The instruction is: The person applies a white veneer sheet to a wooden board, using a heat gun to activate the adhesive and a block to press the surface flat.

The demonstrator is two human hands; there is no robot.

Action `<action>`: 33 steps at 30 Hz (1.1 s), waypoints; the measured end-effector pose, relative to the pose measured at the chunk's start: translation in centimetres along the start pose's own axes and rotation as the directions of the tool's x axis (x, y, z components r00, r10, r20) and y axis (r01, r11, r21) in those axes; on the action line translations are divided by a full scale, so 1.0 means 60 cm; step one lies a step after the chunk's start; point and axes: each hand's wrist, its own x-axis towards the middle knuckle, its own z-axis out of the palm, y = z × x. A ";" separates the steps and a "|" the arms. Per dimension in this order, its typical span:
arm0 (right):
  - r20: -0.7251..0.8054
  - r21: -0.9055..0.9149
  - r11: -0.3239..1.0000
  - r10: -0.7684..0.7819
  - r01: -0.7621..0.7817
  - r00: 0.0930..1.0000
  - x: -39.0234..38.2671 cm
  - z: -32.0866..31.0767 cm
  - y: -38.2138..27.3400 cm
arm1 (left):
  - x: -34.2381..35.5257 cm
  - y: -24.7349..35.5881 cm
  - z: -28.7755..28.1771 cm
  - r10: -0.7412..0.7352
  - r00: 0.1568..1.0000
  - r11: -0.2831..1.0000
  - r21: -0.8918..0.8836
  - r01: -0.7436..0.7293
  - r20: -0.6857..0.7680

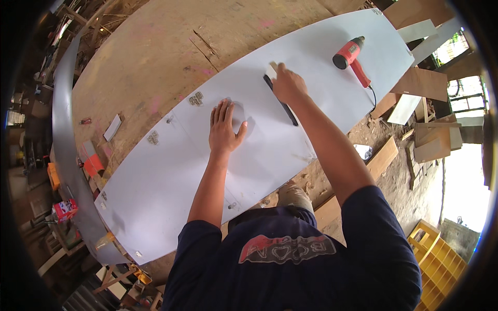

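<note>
My left hand (224,128) lies flat on a large white panel (171,181), its fingers stretched out. Farther right, my right hand (289,85) is closed on a small pale flat piece (272,68), pressed near the panel's surface; the fingers partly hide it, so its exact kind is unclear. A thin black strip (288,113) lies on the panel beside and partly under my right hand. At the panel's right part rests a red heat gun (348,53) with a dark nozzle, its cord running off the near edge. Several metal hinges (195,99) sit along the panel's far edge.
Under the panel is a worn wooden tabletop (140,67). A long grey curved sheet (63,114) edges the left side, with a red-and-white box (65,209) near it. Wood offcuts (433,142) are piled at right, above a yellow slatted crate (438,264).
</note>
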 end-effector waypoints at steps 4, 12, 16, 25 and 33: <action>-0.006 0.003 1.000 0.016 -0.016 1.000 -0.147 0.003 0.064 | -0.007 0.000 -0.006 -0.027 1.000 1.000 -0.005 0.027 0.002; -0.007 -0.083 0.978 0.191 -0.191 0.982 -0.231 -0.003 0.102 | -0.002 0.027 -0.010 -0.069 0.997 0.996 0.051 0.067 0.042; -0.029 -0.022 0.996 0.090 -0.091 0.996 -0.108 -0.012 0.067 | -0.002 0.024 -0.010 -0.060 0.997 0.996 0.064 0.057 0.044; -0.103 -0.037 0.999 0.019 -0.023 0.995 -0.089 0.009 0.074 | -0.002 0.012 0.001 -0.009 1.000 1.000 0.024 0.009 0.015; -0.008 0.190 0.969 0.165 -0.161 0.986 -0.490 -0.016 0.198 | -0.010 0.007 0.007 0.009 1.000 1.000 0.021 -0.009 0.029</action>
